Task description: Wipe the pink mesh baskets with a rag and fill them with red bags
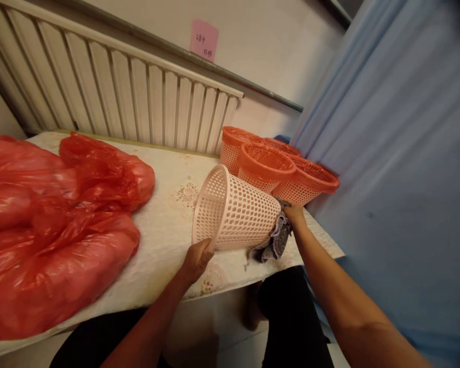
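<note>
A pale pink perforated wastebasket (pixel 249 209) is tipped on its side above the table, its open mouth facing left. My left hand (pixel 198 259) grips its rim at the lower front, thumb and fingers closed around the edge. At the basket's base, my right hand (pixel 293 214) is closed on a dark grey cloth (pixel 278 240) with a lilac edge. The cloth is pressed to the basket's bottom and hangs down toward the table. Part of the right hand's fingers is hidden behind the cloth and basket.
Several baskets lined with red bags (pixel 266 161) stand at the back right. Large filled red plastic bags (pixel 61 230) cover the left of the flower-patterned table (pixel 164 214). A radiator (pixel 138 92) runs behind; a blue curtain (pixel 387 179) hangs at the right.
</note>
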`<state>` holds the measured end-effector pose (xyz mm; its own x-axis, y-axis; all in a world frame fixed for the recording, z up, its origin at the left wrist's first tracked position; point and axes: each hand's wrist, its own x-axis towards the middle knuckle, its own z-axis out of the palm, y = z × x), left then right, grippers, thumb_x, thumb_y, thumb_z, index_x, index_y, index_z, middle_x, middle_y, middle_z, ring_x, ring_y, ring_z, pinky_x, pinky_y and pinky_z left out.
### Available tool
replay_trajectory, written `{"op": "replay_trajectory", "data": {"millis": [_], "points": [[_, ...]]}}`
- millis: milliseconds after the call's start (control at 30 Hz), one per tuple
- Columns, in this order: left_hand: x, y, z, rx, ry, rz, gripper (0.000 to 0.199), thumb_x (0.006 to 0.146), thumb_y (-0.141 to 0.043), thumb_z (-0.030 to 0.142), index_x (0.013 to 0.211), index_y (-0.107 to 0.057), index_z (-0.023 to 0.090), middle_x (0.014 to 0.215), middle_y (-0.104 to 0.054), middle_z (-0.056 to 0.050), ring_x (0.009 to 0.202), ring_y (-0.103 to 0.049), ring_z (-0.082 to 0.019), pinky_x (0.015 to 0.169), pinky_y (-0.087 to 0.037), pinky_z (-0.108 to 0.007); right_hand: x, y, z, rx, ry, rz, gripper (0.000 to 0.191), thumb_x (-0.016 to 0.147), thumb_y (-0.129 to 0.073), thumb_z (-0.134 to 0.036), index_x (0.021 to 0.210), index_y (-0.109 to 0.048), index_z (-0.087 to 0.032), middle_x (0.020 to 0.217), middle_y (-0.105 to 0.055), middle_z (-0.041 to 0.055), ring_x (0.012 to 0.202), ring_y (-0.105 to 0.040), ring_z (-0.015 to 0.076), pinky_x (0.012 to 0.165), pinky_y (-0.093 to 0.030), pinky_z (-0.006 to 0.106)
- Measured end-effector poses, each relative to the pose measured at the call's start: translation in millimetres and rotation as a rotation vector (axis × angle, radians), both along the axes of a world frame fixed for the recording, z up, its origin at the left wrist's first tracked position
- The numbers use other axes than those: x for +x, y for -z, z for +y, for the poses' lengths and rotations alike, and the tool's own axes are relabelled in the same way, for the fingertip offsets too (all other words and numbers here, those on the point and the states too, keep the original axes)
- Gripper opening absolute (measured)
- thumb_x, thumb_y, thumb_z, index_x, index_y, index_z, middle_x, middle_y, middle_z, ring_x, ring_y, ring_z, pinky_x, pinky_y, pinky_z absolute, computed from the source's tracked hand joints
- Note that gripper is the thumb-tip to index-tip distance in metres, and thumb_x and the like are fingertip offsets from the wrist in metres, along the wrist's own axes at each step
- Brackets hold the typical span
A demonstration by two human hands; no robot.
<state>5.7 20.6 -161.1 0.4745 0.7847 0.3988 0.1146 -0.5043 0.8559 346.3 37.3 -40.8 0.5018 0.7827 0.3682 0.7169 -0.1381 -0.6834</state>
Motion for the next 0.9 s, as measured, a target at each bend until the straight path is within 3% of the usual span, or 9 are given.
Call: {"op": "replay_trajectory", "data": {"millis": [100, 200, 367, 533, 700, 900], "points": [[-1, 1.8, 2, 0.000, -0.006, -0.001, 0.074, 0.084, -0.023, 0.074, 0.086, -0.065, 0.013, 0.077, -0.064, -0.008, 0.072, -0.059, -0.022, 0.080, -0.048, -0.034, -9, -9.9, 4, 0.030, -0.039, -0.051, 0.047, 0.064, -0.045, -0.009, 0.103, -0.072, -0.016, 0.105, -0.073, 0.0073, 0.105, -0.064, 0.0219, 0.101, -0.043, 0.039], [0, 2.9, 2, -0.003, 0.003, -0.003, 0.073, 0.084, -0.024, 0.074, 0.089, -0.065, 0.013, 0.079, -0.065, -0.008, 0.073, -0.059, -0.022, 0.080, -0.048, -0.034, -31, -24.9, 13, 0.050, -0.184, -0.104, 0.051, 0.064, -0.044, -0.007, 0.106, -0.071, -0.018, 0.112, -0.071, 0.0043, 0.111, -0.061, 0.0199, 0.105, -0.040, 0.039], [1, 3.6, 2, 0.002, -0.012, -0.009, 0.075, 0.084, -0.024, 0.074, 0.087, -0.065, 0.011, 0.078, -0.066, -0.009, 0.073, -0.060, -0.022, 0.080, -0.049, -0.036, -92, -53.0, 31, 0.131, -0.465, -0.108, 0.052, 0.067, -0.043, -0.007, 0.111, -0.068, -0.020, 0.115, -0.069, 0.0018, 0.112, -0.061, 0.0184, 0.105, -0.041, 0.040], [-3, 0.9, 2, -0.006, -0.012, -0.022, 0.075, 0.084, -0.023, 0.074, 0.089, -0.065, 0.012, 0.081, -0.066, -0.009, 0.076, -0.061, -0.023, 0.081, -0.048, -0.035, -152, -66.1, 27, 0.206, -0.597, -0.157, 0.053, 0.071, -0.042, -0.006, 0.118, -0.064, -0.019, 0.121, -0.066, 0.0017, 0.116, -0.059, 0.0176, 0.107, -0.040, 0.037], [-5, -3.9, -1, -0.015, -0.020, 0.000, 0.071, 0.088, -0.023, 0.069, 0.088, -0.065, 0.011, 0.081, -0.066, -0.010, 0.080, -0.061, -0.024, 0.078, -0.048, -0.034, -189, -45.7, -11, 0.335, -0.524, -0.250, 0.058, 0.074, -0.040, -0.004, 0.127, -0.057, -0.020, 0.136, -0.055, 0.0027, 0.129, -0.048, 0.0177, 0.114, -0.033, 0.041], [-3, -6.7, -2, -0.001, -0.010, -0.040, 0.066, 0.091, -0.023, 0.062, 0.098, -0.065, 0.011, 0.089, -0.068, -0.010, 0.086, -0.062, -0.024, 0.082, -0.047, -0.033, -220, 2.6, -58, 0.455, -0.468, -0.367, 0.062, 0.080, -0.036, -0.004, 0.141, -0.039, -0.016, 0.151, -0.034, 0.0098, 0.142, -0.027, 0.0213, 0.117, -0.025, 0.050]]}}
